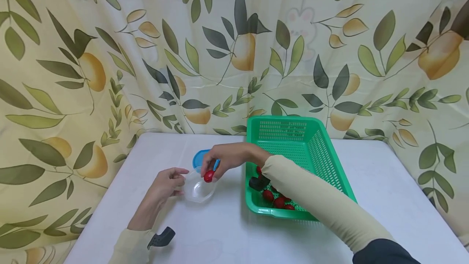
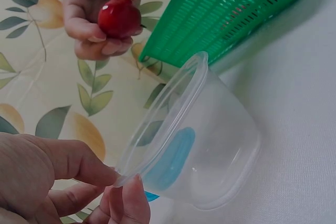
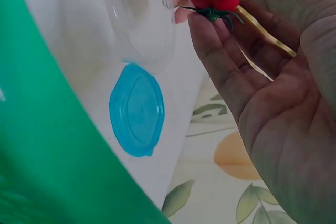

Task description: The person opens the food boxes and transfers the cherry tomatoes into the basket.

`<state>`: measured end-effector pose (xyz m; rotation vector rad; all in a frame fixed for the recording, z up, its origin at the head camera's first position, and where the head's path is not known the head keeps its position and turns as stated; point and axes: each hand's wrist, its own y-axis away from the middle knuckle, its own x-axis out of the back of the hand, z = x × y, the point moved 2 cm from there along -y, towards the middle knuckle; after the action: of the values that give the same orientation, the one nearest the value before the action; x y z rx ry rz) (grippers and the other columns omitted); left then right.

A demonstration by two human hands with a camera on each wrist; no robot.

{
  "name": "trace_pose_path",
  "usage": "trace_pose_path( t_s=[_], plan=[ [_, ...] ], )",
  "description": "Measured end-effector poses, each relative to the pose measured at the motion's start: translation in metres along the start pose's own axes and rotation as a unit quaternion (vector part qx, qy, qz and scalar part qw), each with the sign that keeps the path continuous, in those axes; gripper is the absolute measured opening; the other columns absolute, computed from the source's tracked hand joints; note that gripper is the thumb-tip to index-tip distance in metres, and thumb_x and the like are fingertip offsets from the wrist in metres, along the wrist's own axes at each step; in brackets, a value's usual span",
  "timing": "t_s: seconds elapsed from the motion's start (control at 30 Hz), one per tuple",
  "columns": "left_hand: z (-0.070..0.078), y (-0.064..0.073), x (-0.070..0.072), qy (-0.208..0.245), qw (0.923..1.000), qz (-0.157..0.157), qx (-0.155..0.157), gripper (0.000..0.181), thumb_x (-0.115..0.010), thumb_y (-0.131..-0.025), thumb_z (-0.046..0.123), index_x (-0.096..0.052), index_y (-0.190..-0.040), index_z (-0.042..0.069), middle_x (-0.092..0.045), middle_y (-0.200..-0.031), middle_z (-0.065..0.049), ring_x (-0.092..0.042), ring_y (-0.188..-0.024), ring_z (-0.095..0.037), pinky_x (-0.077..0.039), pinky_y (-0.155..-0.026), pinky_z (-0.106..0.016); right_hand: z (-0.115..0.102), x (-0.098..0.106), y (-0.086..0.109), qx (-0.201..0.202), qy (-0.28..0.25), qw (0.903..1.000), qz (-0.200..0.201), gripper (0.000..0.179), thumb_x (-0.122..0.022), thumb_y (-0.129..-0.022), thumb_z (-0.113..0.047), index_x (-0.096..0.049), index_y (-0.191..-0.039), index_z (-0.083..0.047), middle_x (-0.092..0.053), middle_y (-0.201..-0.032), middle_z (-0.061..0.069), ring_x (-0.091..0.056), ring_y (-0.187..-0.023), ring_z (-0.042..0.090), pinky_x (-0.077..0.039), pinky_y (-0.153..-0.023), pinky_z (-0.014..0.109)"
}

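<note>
Between the thumb and fingers of my right hand is a red cherry tomato, held above a clear plastic container. Its green stem shows in the right wrist view. My left hand pinches the rim of that container, which stands on the table with nothing visible inside. Behind the container lies a blue lid, partly covered by my right hand in the head view. More cherry tomatoes sit at the near end of a green basket, some hidden under my right forearm.
The basket stands on the white table, right of the container. A patterned curtain hangs behind the table's back edge. My right sleeve crosses over the basket.
</note>
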<state>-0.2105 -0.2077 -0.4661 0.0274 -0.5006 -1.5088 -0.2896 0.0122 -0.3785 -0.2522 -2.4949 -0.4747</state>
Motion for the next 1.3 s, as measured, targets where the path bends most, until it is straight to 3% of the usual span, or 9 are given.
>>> trace_pose_path(
  t_s=[0.5, 0.9, 1.3],
  plan=[
    [-0.003, 0.001, 0.001, 0.001, 1.0, 0.006, -0.006, 0.033, -0.06, -0.093, 0.0, -0.065, -0.126, 0.0, -0.056, -0.1, -0.011, -0.056, -0.085, -0.021, -0.059, -0.067, -0.028, -0.003, 0.01, 0.029, 0.018, -0.032, 0.9986, 0.038, 0.031, -0.079, -0.089, -0.012, -0.071, -0.119, -0.012, -0.07, -0.112, -0.002, -0.064, -0.106, 0.017, -0.057, -0.093, 0.03],
    [-0.002, 0.003, 0.0, -0.009, 0.9999, 0.008, -0.007, 0.033, -0.06, -0.094, 0.001, -0.065, -0.127, 0.0, -0.058, -0.102, -0.012, -0.057, -0.084, -0.022, -0.059, -0.066, -0.027, 0.002, 0.015, 0.062, -0.021, -0.033, 0.997, 0.066, 0.035, -0.082, -0.086, -0.016, -0.071, -0.118, -0.019, -0.068, -0.115, -0.004, -0.063, -0.11, 0.018, -0.058, -0.092, 0.031],
    [0.0, 0.003, -0.001, -0.006, 0.9999, 0.007, -0.009, 0.033, -0.06, -0.094, 0.001, -0.066, -0.126, 0.001, -0.056, -0.1, -0.011, -0.055, -0.081, -0.021, -0.058, -0.066, -0.026, 0.014, 0.017, 0.092, -0.016, -0.029, 0.9957, 0.086, 0.032, -0.081, -0.087, -0.016, -0.071, -0.118, -0.018, -0.068, -0.117, -0.003, -0.063, -0.11, 0.019, -0.057, -0.094, 0.034]
  ],
)
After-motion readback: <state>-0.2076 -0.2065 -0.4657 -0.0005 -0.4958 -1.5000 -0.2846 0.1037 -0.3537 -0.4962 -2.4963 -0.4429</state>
